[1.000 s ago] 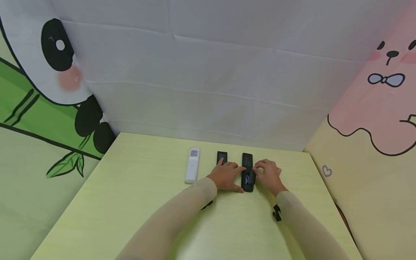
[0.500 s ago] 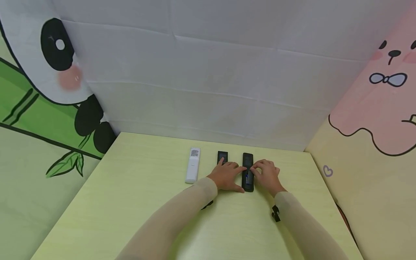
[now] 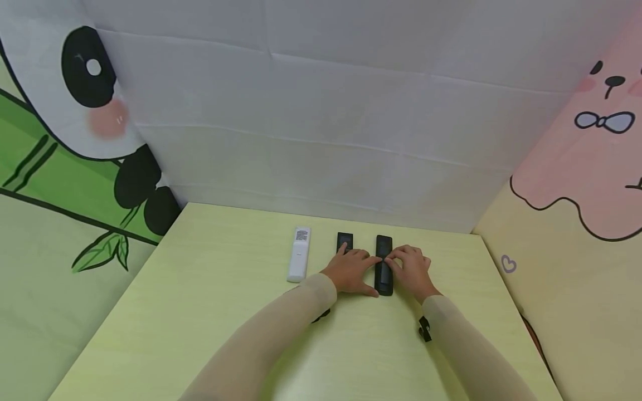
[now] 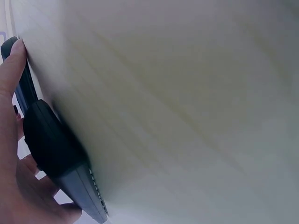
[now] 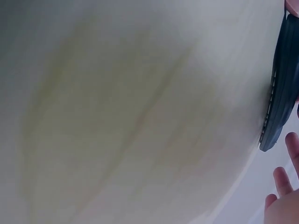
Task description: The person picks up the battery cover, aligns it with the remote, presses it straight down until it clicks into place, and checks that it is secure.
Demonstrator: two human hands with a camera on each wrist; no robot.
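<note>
A black remote control [image 3: 384,245] lies face down on the table, its dark battery cover [image 3: 384,274] over the lower half. My right hand [image 3: 412,272] pinches the cover's upper end between thumb and fingertips. With fingers spread, my left hand [image 3: 349,271] touches the remote's left side with the index finger and its lower end with the thumb. Beneath the left hand is a smaller black remote [image 3: 345,238], partly hidden. The left wrist view has this smaller remote [image 4: 56,144] close up. At the right wrist view's edge, the larger remote [image 5: 284,79] appears side-on.
A white remote [image 3: 298,255] lies face down left of the hands. The pale table [image 3: 225,267] meets a white cloth wall [image 3: 321,139] behind, with cartoon-printed walls at both sides. A dark cable [image 3: 539,345] runs along the table's right edge.
The right hand has brought the battery cover leftward from the remote's right edge onto its back. The batteries, visible earlier, are now covered. The left hand has stayed in place.
</note>
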